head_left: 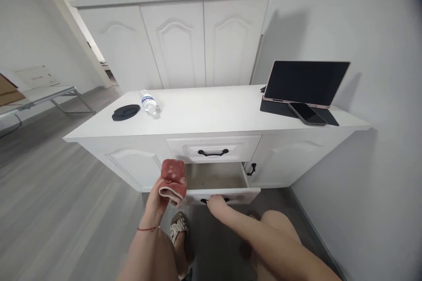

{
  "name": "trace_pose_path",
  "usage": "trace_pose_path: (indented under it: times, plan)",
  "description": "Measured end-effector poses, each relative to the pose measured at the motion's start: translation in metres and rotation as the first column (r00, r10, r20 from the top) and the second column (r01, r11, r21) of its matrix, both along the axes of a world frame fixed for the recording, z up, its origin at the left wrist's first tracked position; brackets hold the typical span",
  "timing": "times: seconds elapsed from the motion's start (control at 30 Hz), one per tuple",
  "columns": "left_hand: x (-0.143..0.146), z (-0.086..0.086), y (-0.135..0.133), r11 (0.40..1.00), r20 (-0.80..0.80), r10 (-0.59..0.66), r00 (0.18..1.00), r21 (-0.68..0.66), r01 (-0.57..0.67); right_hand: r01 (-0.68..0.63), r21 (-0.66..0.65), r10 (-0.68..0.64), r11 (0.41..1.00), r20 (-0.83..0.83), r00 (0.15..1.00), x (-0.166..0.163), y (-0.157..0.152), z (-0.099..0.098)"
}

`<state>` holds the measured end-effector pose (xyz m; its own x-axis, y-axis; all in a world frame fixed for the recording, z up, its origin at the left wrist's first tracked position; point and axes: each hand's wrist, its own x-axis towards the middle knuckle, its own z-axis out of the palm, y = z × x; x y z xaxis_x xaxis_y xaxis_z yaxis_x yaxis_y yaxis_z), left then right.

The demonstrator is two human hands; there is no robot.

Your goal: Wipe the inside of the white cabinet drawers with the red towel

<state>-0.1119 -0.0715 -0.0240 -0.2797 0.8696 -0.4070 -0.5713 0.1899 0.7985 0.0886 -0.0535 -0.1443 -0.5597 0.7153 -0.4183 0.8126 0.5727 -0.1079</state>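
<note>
A folded reddish-pink cloth [173, 174] with pale spots and a light edge is gripped in my left hand [158, 197], just left of the pulled-out lower drawer [217, 175]. My right hand [216, 204] is closed at the black handle [226, 199] on that drawer's front; its fingers are partly hidden behind the back of the hand. Bare drawer bottom shows inside. Above it, the upper drawer [214, 148] with its own black handle is closed.
On the white cabinet top [204, 112] lie a clear plastic bottle [149, 103], a flat black object [125, 112], a propped tablet [305, 82] and a phone [307, 113]. Behind stands a taller cabinet [181, 44]. A wall [379, 96] borders the right side.
</note>
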Motion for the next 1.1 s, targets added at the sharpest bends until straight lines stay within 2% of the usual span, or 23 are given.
trace_pose_path:
  times: [0.1,0.2,0.33,0.6,0.83,1.1]
  plan:
    - [-0.005,-0.01,0.004,0.982,0.029,0.183,0.983,-0.043,-0.181,0.0,0.014,0.0,1.0,0.036,0.999,0.005,0.022,0.007]
    - [-0.004,-0.015,0.007,0.938,0.038,0.329,0.944,-0.126,-0.322,-0.022,0.012,0.022,1.0,0.05,0.999,0.014,0.043,0.012]
    - [0.0,-0.014,0.006,0.876,0.056,0.453,0.889,-0.21,-0.434,-0.032,0.032,0.031,0.999,0.032,0.999,0.023,0.063,0.018]
    - [0.009,-0.017,0.009,0.873,0.06,0.458,0.887,-0.221,-0.435,0.142,0.095,-0.142,0.985,-0.013,0.99,0.025,0.077,0.025]
    - [0.021,-0.021,0.013,0.884,0.039,0.42,0.907,-0.242,-0.399,0.289,0.09,-0.283,0.953,-0.07,0.957,0.026,0.09,0.017]
    - [0.033,-0.018,0.018,0.888,0.055,0.402,0.914,-0.266,-0.375,0.379,0.047,-0.372,0.924,-0.108,0.922,0.024,0.103,0.01]
